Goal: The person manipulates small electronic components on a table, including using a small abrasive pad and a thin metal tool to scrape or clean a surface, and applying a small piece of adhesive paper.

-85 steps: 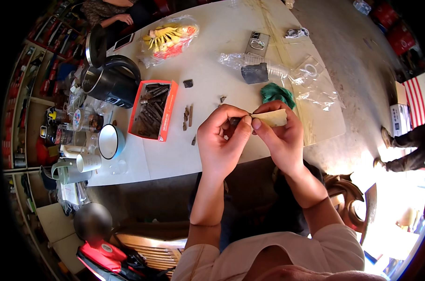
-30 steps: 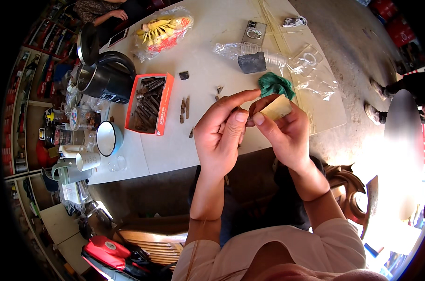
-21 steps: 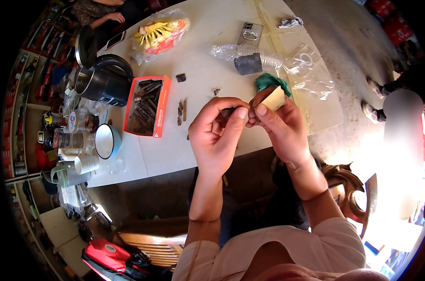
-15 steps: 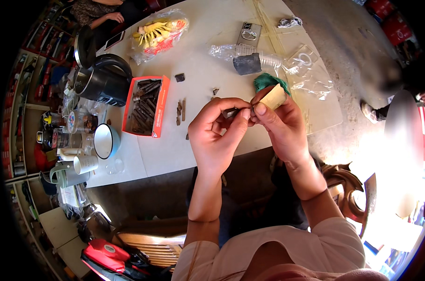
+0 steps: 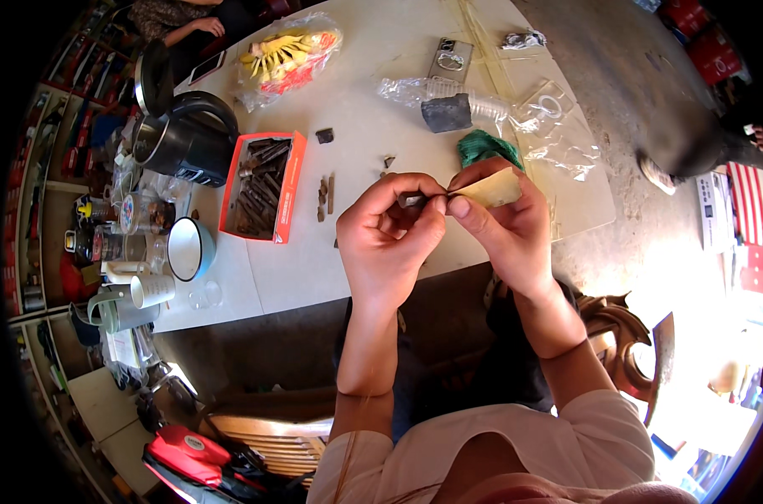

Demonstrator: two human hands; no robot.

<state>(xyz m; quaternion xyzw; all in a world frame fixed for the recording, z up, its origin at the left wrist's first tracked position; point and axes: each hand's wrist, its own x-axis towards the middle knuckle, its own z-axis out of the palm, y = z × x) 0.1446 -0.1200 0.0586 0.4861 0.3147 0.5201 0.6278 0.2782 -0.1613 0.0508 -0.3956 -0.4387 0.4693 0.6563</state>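
Over table (image 5: 360,88) by shelves (image 5: 55,214), left hand (image 5: 388,231) pinches dark piece (image 5: 412,200), right hand (image 5: 507,231) tan sheet (image 5: 495,189).

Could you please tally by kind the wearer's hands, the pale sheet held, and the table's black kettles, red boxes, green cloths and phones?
Hands: 2 (left hand, right hand)
Pale sheet: 1
Black kettle: 1
Red box: 1
Green cloth: 1
Phones: 2 (grey phone, dark phone)
Total: 8

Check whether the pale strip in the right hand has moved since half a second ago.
Yes. The pale strip has swung its outer end lower in view, nearer the person, judged against the green cloth.
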